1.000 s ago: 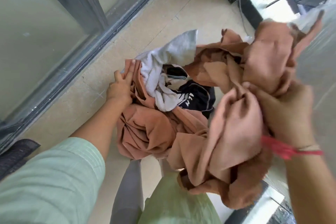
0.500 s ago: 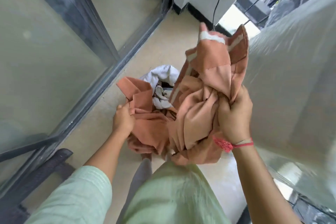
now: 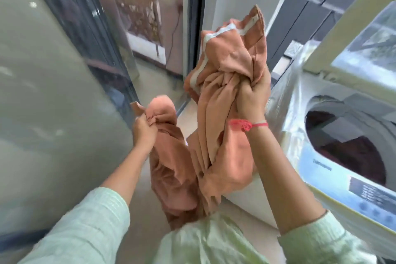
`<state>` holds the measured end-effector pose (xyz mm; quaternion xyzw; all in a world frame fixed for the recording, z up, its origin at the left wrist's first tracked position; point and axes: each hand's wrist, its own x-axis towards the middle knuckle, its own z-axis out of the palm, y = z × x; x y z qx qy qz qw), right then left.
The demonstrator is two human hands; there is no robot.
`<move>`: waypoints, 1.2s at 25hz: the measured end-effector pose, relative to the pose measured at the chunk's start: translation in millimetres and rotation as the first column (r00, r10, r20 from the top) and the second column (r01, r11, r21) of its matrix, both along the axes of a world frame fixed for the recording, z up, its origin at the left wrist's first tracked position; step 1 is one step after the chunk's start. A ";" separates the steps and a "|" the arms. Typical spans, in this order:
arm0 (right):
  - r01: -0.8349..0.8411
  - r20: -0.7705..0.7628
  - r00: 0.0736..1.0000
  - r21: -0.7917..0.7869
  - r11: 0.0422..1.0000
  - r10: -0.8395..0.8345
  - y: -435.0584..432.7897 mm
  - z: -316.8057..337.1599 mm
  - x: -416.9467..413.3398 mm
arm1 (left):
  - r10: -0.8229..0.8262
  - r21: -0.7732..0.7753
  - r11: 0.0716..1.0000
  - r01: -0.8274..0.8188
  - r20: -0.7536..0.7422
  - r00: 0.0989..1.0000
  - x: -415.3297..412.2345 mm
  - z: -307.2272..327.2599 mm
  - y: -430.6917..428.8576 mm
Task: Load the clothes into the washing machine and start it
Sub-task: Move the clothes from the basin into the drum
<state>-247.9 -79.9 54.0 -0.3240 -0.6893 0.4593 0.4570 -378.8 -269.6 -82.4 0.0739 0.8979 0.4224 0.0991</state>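
1. Both hands clutch orange cloth (image 3: 216,118). The right hand (image 3: 254,96), at centre frame, has its fingers curled tight round a bunch held high. The left hand (image 3: 143,130), lower and left of centre, grips another bunch.
2. The cloth hangs just left of the washing machine (image 3: 300,103) at the right edge, outside its open drum (image 3: 347,141).
3. The cloth's lower end disappears behind pale green clothing (image 3: 203,242) at the bottom, so one piece or two cannot be told.
4. The raised lid (image 3: 364,49) is cut off at the upper right.
5. The control panel (image 3: 368,195) lettering is blurred and unreadable.
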 end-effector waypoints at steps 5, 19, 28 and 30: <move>0.091 -0.391 0.917 0.023 0.996 -0.074 6.0 87.8 5.9 | -0.031 0.164 0.985 0.056 -0.152 0.988 -14.3 93.4 33.6; 0.711 0.088 0.703 -0.080 0.698 -0.706 210.3 43.1 242.8 | -0.179 0.147 0.952 0.268 -0.445 0.878 50.5 153.6 200.1; -0.364 0.834 0.487 -0.076 0.928 0.260 205.4 -30.8 194.3 | -0.064 0.136 0.984 0.118 -0.345 0.936 75.9 139.8 215.0; -0.583 0.931 0.194 -0.144 0.800 0.308 176.7 -46.7 165.0 | -0.056 0.091 0.991 0.100 -0.401 0.914 79.6 145.2 203.9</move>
